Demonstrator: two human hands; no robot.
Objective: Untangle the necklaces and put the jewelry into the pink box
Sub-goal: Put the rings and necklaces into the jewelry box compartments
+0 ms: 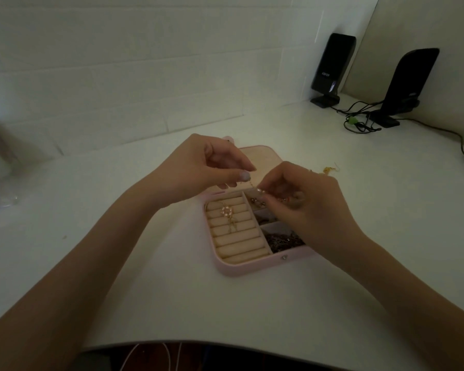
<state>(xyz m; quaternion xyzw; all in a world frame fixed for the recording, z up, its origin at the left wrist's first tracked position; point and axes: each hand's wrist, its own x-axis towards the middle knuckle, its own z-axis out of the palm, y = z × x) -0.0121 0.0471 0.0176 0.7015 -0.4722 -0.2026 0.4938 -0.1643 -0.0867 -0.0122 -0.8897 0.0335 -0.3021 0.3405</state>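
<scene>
Where the head view looks down on the white tabletop (172,303), a shallow pink hinged jewellery box (252,270) lies open at centre, its lid (263,156) tipped back on the far side; on the left, cream ring rolls (239,242) carry a small gold flower-shaped piece with a chain (227,213); on the right, compartments, the nearest holding a dark heap of tangled chains (281,239). Above the box's far edge, the left hand (206,167) pinches one end of a fine gold beaded chain (255,187) between thumb and fingertip; the right hand (306,207) pinches its other part, fingers curled close, partly covering the right compartments. Far right of the box, a small yellow-gold trinket (330,169) lies loose on the table; beyond, two black upright speakers (332,65) with trailing cables (359,116). Risks, as judged: the chain is thin and taut between two pinches, so a sharp pull could tighten a knot or snap a link; a slackened pinch could drop it onto the dark heap, tangling it afresh; the dim light hides small knots.
</scene>
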